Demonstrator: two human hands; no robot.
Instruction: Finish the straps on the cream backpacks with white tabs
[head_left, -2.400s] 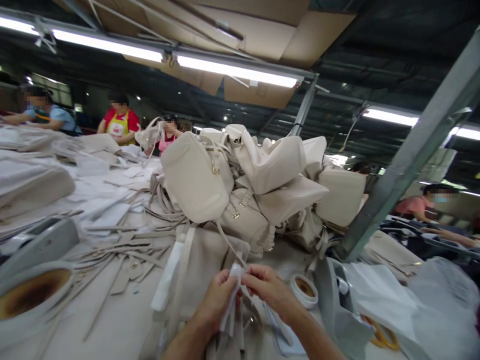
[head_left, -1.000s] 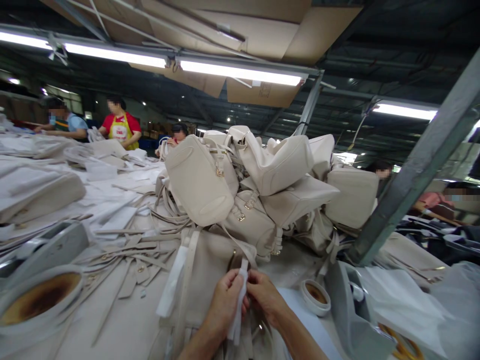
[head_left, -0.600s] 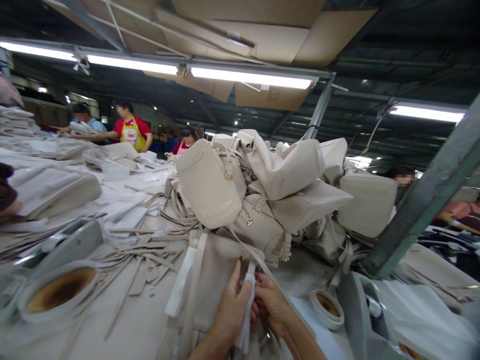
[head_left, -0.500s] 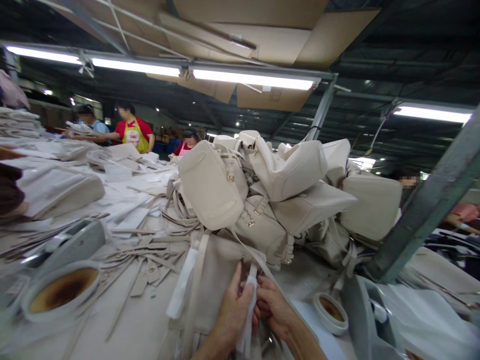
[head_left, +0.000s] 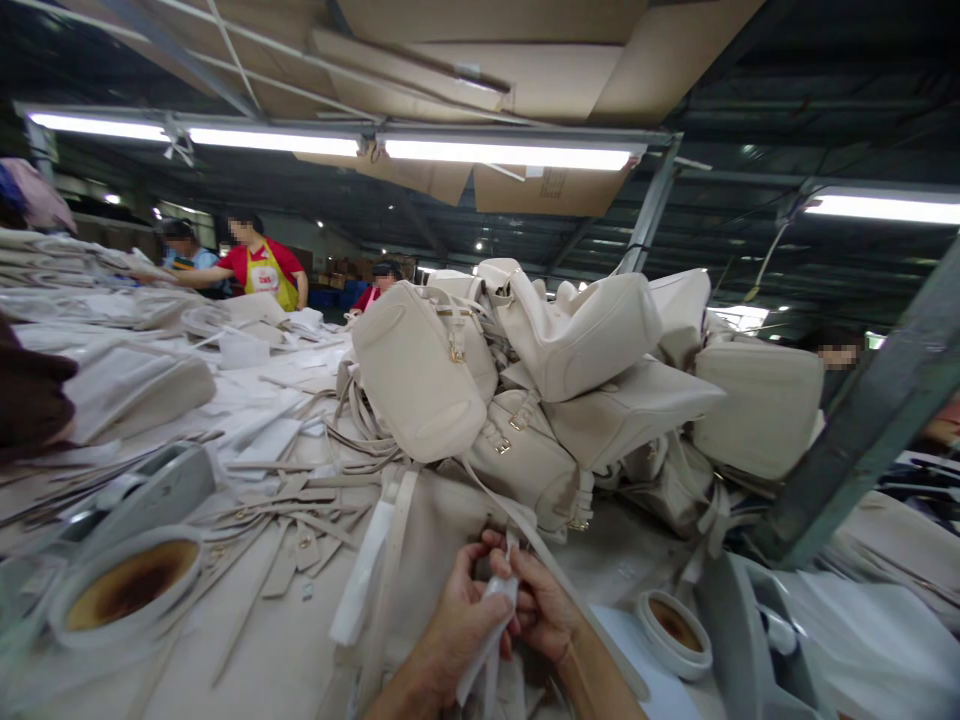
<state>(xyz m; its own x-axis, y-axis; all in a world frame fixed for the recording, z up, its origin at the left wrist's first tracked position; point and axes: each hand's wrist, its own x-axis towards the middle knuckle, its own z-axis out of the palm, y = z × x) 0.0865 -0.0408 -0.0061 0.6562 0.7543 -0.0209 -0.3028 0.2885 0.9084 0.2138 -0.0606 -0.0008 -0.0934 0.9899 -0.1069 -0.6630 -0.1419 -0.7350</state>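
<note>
A beige bag [head_left: 431, 520] lies at the bottom centre, with a long strap running down its right side. Over its right part, my left hand [head_left: 469, 605] has its fingers closed round a strip in white wrapping [head_left: 487, 640]. My right hand [head_left: 544, 605] pinches the same wrapped piece near its top, the fingertips of both hands almost touching. The wrapping hangs down between the wrists. Another white-wrapped strap [head_left: 364, 570] rests on the bag's left side.
Beige bags [head_left: 420, 370] are piled just ahead. Loose straps [head_left: 300, 530] and a bowl of brown liquid [head_left: 124, 585] lie left. A smaller bowl [head_left: 675, 630], a grey dispenser [head_left: 757, 640] and a slanted metal post [head_left: 862, 420] stand right. People work beyond.
Both hands have drawn closer together at the top of the wrapped strip, and my left fingers have curled in. The wrapping's lower end has swung left. The view has shifted slightly.
</note>
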